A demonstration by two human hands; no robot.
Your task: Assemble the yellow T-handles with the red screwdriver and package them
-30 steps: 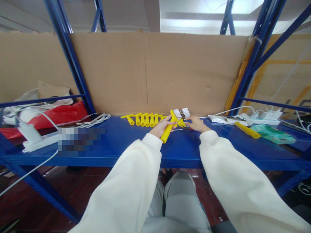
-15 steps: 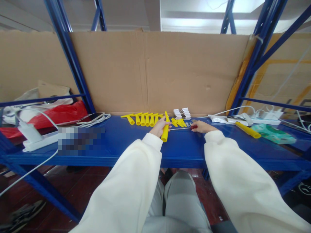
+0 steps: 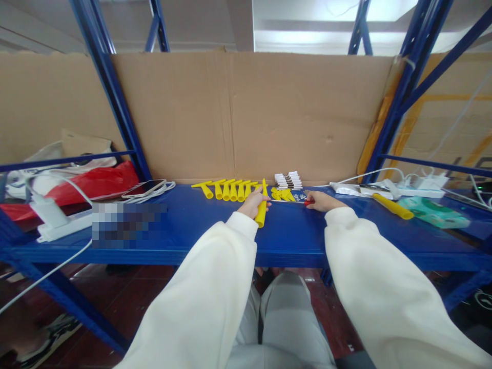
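My left hand [image 3: 250,204] is closed around a yellow plastic tube piece [image 3: 261,215], its wide round end pointing toward me. In my right hand [image 3: 322,201] is a red-handled screwdriver [image 3: 308,203], gripped by the handle. Its thin metal shaft points left, and the tip reaches the yellow piece near my left fingers; the exact contact is hidden. Behind the shaft lie small flat yellow pieces [image 3: 283,194] and a group of tiny light-coloured parts [image 3: 300,196]. Left of my left hand stands a row of several similar yellow T-shaped pieces [image 3: 233,193].
White cylinders with dark parts [image 3: 288,180] lie by the cardboard backing [image 3: 300,113]. At right are another yellow tube [image 3: 392,206], a green packet [image 3: 432,212] and a power strip [image 3: 418,192]. Cables, a phone [image 3: 144,188] and a red bag [image 3: 92,180] occupy the left.
My right hand and the screwdriver have shifted slightly right. My left hand still holds the yellow piece in nearly the same place. A shoe at lower left has moved right.
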